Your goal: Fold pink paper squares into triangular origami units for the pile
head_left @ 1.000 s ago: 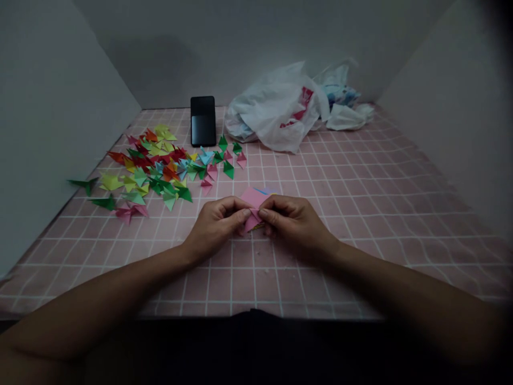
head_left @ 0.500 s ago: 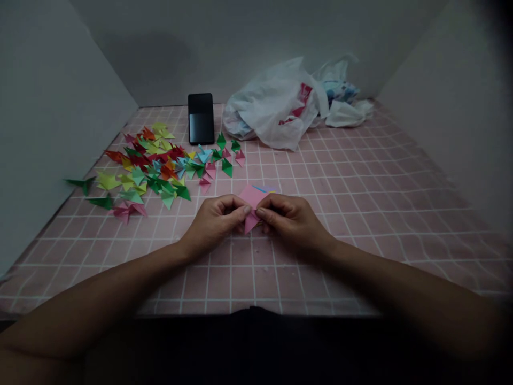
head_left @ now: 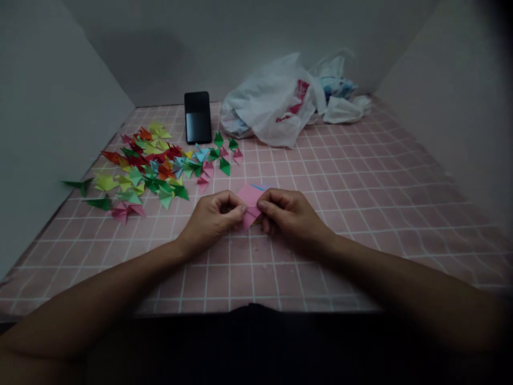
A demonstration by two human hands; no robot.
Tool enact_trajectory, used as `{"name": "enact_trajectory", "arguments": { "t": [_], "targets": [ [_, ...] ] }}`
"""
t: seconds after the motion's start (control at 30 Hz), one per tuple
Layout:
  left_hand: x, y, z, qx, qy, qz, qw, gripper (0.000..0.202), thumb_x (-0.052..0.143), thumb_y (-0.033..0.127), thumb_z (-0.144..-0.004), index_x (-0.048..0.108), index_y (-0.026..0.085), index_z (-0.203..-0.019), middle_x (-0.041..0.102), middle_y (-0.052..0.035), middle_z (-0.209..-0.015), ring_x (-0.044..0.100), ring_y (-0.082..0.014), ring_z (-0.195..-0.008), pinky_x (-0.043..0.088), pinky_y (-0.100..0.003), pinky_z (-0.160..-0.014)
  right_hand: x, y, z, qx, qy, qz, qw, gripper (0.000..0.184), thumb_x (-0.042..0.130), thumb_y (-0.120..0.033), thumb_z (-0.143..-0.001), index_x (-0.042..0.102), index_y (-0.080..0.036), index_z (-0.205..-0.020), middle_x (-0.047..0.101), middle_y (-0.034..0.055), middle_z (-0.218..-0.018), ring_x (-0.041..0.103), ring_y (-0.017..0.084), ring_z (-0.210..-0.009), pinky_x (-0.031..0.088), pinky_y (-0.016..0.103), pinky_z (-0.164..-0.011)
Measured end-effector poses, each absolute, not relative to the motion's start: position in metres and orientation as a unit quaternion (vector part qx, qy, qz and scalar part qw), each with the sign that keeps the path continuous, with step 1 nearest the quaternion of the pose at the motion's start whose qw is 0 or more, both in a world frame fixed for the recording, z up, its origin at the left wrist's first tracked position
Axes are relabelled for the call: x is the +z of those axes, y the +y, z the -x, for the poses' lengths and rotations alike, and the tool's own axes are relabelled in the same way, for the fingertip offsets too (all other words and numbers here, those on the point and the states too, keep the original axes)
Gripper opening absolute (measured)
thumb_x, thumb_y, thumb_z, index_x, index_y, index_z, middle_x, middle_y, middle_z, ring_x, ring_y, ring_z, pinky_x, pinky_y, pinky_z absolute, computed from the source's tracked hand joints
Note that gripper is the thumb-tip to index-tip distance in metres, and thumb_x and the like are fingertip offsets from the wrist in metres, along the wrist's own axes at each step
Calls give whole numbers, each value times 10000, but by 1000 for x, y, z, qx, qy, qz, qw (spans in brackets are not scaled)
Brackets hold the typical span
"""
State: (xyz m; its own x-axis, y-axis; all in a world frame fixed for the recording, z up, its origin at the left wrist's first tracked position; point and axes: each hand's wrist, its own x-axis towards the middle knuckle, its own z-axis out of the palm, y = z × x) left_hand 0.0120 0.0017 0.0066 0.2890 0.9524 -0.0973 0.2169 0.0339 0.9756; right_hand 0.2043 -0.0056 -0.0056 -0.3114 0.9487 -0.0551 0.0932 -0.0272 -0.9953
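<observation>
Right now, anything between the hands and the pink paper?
Nothing visible. The left hand and right hand both pinch the pink paper directly. The pile of folded pieces lies apart, further left.

Matt pink paper (head_left: pixel 249 199), glossy black phone (head_left: pixel 197 117), crinkled plastic bag (head_left: pixel 272 104).
</observation>
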Motion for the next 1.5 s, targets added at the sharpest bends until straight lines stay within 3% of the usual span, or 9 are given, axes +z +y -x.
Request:
{"name": "enact_trajectory", "arguments": {
  "t": [0.13, 0.3, 0.43, 0.67, 0.83, 1.07, 1.27, 1.4, 1.5],
  "targets": [
    [7, 2, -12, 346, 494, -596, 530, 136, 655, 261, -788, 613, 152, -717, 587, 37, -604, 507, -68, -522, 382, -182, -501, -6, -4, -204, 603, -551, 440, 373, 283, 578, -373, -935, 584, -183, -725, 577, -29, -538, 501, 88, -471, 369, 224, -483],
    [8, 1, -13, 364, 494, -584, 532, 147, 673, 278, -771, 618, 154, -715, 603, 34, -606, 523, -71, -519, 396, -184, -500, -6, -3, -200, 647, -521, 426, 359, 214, 717, -364, -833, 596, -189, -815, 586, -50, -544, 509, 89, -448, 374, 206, -434],
    [7, 0, -13, 376, 480, -581, 539, 153, 681, 284, -771, 622, 156, -712, 616, 31, -601, 529, -71, -508, 406, -184, -495, -7, -6, -199, 665, -512, 411, 357, 223, 717, -350, -833, 583, -185, -766, 578, -49, -530, 503, 80, -436, 378, 201, -427],
    [8, 1, -14, 387, 480, -568, 545, 179, 692, 306, -770, 623, 157, -700, 614, 30, -593, 527, -73, -500, 420, -188, -493, -7, -5, -201, 668, -512, 393, 372, 191, 688, -334, -858, 608, -172, -796, 608, -38, -569, 525, 73, -465, 391, 199, -460],
    [7, -3, -16, 384, 491, -570, 536, 174, 693, 310, -765, 628, 159, -706, 622, 17, -612, 544, -89, -533, 437, -201, -517, -7, -5, -198, 661, -504, 408, 377, 255, 772, -370, -794, 607, -186, -858, 619, -48, -560, 531, 93, -455, 392, 209, -441],
    [9, -5, -17, 388, 480, -594, 515, 141, 688, 271, -753, 625, 161, -693, 605, 25, -610, 531, -85, -544, 429, -199, -526, -8, -8, -201, 611, -549, 402, 404, 230, 638, -344, -904, 628, -179, -744, 613, -32, -562, 546, 88, -482, 406, 222, -489],
    [9, -2, -16, 390, 485, -567, 539, 173, 689, 303, -776, 624, 160, -703, 611, 27, -568, 532, -84, -490, 426, -198, -493, -5, -7, -200, 610, -507, 435, 426, 210, 652, -345, -889, 614, -181, -762, 630, -27, -542, 531, 86, -447, 393, 215, -468],
    [6, -2, -15, 404, 491, -564, 527, 186, 687, 307, -794, 624, 159, -701, 614, 22, -570, 538, -82, -493, 425, -197, -498, -6, -6, -199, 612, -487, 423, 457, 277, 659, -430, -889, 594, -183, -782, 683, -1, -660, 566, 87, -468, 415, 213, -444],
    [5, -2, -15, 413, 484, -557, 534, 183, 687, 300, -800, 626, 159, -700, 619, 18, -582, 555, -85, -512, 448, -202, -519, -8, -8, -197, 638, -489, 418, 424, 304, 695, -468, -866, 584, -190, -814, 674, -14, -636, 560, 89, -450, 413, 211, -426]
  ]
}}
